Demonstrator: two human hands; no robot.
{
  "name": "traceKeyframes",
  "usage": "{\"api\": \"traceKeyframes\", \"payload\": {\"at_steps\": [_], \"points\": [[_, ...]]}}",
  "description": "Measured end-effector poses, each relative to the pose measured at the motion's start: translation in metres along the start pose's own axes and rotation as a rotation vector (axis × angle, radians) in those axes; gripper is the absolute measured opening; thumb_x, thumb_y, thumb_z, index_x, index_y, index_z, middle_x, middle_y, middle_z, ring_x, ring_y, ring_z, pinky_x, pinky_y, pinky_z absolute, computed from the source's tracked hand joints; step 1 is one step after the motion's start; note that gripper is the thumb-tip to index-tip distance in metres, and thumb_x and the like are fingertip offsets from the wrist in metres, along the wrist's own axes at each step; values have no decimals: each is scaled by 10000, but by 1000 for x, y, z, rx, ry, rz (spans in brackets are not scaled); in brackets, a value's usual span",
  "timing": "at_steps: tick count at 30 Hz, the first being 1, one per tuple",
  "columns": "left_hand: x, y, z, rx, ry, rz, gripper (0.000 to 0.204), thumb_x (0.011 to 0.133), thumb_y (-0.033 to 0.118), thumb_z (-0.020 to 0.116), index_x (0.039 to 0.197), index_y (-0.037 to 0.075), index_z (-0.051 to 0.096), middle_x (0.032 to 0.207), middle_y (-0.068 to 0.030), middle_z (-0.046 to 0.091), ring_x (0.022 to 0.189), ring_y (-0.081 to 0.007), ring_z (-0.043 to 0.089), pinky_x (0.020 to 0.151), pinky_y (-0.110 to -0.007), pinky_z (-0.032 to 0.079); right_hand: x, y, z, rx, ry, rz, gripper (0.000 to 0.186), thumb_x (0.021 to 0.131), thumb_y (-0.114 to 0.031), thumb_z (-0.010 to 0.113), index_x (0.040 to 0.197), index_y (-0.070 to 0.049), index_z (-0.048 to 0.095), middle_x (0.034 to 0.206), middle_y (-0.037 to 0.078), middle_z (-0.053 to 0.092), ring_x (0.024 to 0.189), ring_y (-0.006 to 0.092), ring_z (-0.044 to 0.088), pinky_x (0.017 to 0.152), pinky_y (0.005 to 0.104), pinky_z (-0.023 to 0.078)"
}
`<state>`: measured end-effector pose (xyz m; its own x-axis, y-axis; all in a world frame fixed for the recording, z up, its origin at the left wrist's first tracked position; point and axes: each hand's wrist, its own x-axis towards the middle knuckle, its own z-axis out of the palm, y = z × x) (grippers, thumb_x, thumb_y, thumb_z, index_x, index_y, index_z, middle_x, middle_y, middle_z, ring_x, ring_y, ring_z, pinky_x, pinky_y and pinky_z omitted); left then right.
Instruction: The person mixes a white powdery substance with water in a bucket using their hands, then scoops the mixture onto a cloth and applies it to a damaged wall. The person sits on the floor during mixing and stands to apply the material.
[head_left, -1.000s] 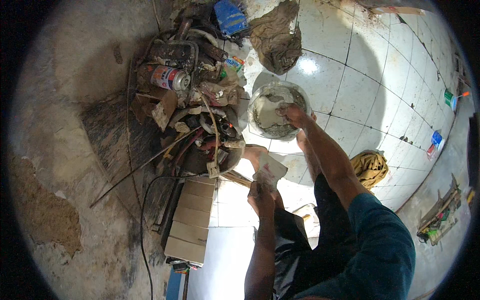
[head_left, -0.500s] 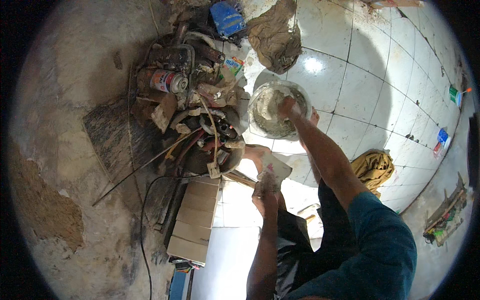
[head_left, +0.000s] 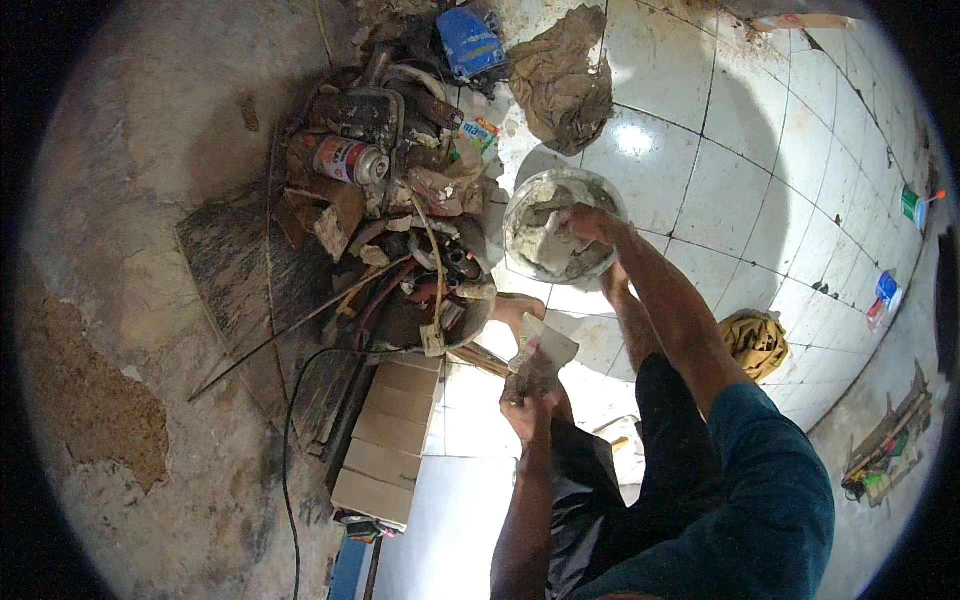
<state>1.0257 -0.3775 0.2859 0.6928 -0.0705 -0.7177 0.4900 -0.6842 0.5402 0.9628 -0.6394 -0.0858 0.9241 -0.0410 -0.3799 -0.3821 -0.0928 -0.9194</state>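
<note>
A round bucket of wet grey mortar stands on the tiles ahead of me. My right hand reaches over its right rim, fingers curled down at the mortar; a pale flat patch lies beneath them, and I cannot make out whether it is a tool or paste. Nearer my body, my left hand is closed on a pale flat piece, angular in outline and smeared with grey at its lower part. My bare left foot is just behind that piece. The right foot is beside the bucket.
Left of the bucket is a heap of debris with a spray can and a container of odds and ends. A cardboard box sits nearer. Brown cloth lies beyond the bucket, a yellowish cloth to the right.
My right hand has shifted slightly within the bucket, its fingers now clearer over the mortar. The pale piece in my left hand has turned, and its pink marking shows less. The view has shifted slightly.
</note>
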Motion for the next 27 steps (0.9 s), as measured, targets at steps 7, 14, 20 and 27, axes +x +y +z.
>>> {"api": "traceKeyframes", "payload": {"at_steps": [7, 14, 20, 27], "points": [[17, 0, 7, -161, 29, -60, 288, 909, 107, 534, 1044, -106, 675, 923, -142, 707, 830, -229, 643, 766, -363, 548, -46, -41, -35, 142, 71, -140, 297, 965, -221, 597, 1182, -85, 746, 1159, 127, 724, 1090, 317, 673, 1002, 409, 540], [9, 16, 26, -474, 22, -57, 132, 956, 93, 625, 1051, 12, 667, 992, -76, 677, 896, -180, 623, 775, -352, 531, -122, -212, -97, 356, 37, 386, 382, 1005, -160, 629, 1347, 9, 605, 1240, 134, 713, 1154, 237, 660, 1031, 391, 518], [-16, 27, -17, -103, 80, 40, 247, 950, 188, 618, 1068, -6, 715, 960, -137, 738, 888, -239, 675, 806, -409, 542, -174, -356, -97, 482, 406, 341, 396, 937, -112, 697, 1291, 45, 615, 1208, 115, 687, 1117, 205, 660, 981, 361, 534], [-61, 7, -91, -559, -129, 45, 395, 931, 15, 551, 1311, -62, 630, 1197, -178, 694, 1059, -287, 708, 905, -391, 597, -156, -579, -61, 1040, 673, -67, 456, 906, -27, 713, 1338, 19, 575, 1207, 127, 657, 1174, 216, 639, 1062, 390, 489]]}}
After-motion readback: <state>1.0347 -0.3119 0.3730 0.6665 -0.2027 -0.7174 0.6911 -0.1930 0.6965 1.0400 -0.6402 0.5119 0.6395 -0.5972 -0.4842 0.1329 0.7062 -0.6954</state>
